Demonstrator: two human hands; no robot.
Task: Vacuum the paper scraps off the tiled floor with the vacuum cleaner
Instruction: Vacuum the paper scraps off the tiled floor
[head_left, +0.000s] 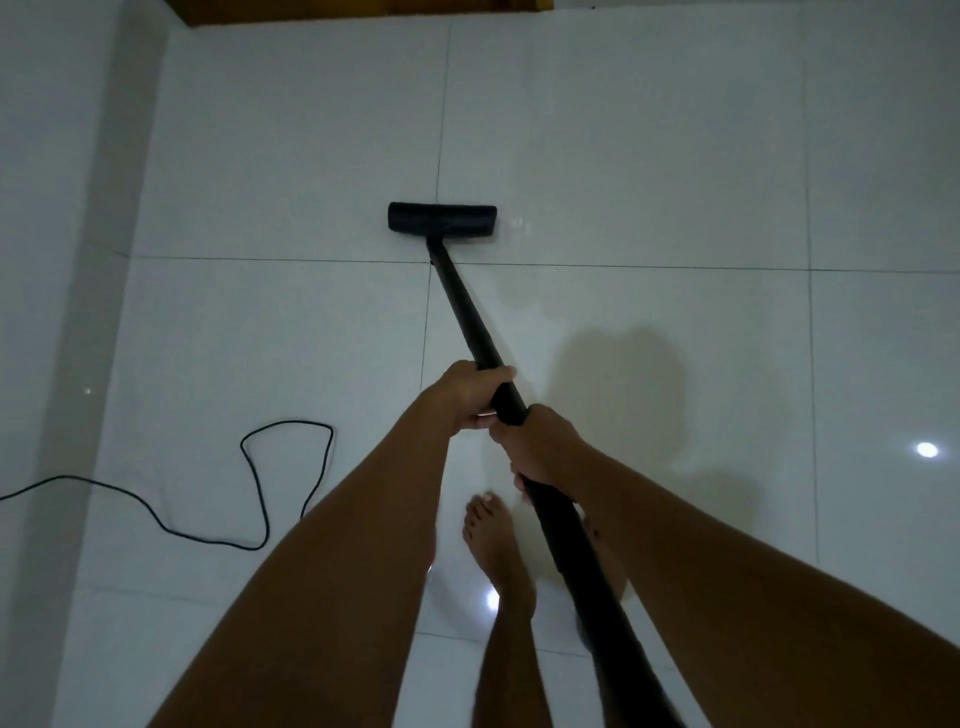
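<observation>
Mid-sweep: left hand (470, 395) and right hand (540, 447) grip the wand (467, 317), head (441, 217) at 12, next pass probably hunts any scraps left.

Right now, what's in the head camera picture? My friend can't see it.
The left hand and right hand grip a black vacuum wand whose floor head rests on the white tiled floor. A cord loops at left; a bare foot shows below.

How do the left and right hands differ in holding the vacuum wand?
The left hand grips the wand nearer the floor head; the right hand grips it farther back. The left hand wraps from the wand's left side, the right hand from its right. Both curl round it, close together.
</observation>
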